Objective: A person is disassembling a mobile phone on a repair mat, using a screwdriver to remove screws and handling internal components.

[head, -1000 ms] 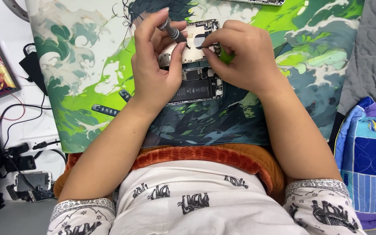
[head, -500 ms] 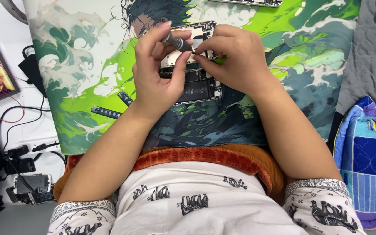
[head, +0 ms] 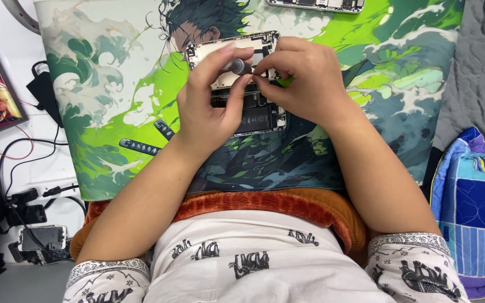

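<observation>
Change: as the two hands drew closer together over the half second before, the small screwdriver (head: 237, 66) tipped from a slant to nearly end-on to the camera, its grey cap now facing up
Left hand: the left hand (head: 209, 106) was closed on the screwdriver, thumb and fingertips pinching the handle near its top
Right hand: the right hand (head: 304, 84) was curled, its fingertips pressed against the screwdriver and the phone just beside the left thumb; whether it held any small part, I could not tell
Phone: the opened phone (head: 256, 115) lay flat on the green printed mat (head: 113, 101) on the worktop, under both hands, its dark battery showing below the fingers and its pale upper frame above them; it sat slightly further up the view than a second earlier
Meaning: the tool stood more upright over the phone's middle, so by my judgement the tip was seated on a screw there, though the tip itself was hidden
Nearby: a second phone frame (head: 315, 4) lay at the mat's far edge, well apart
</observation>
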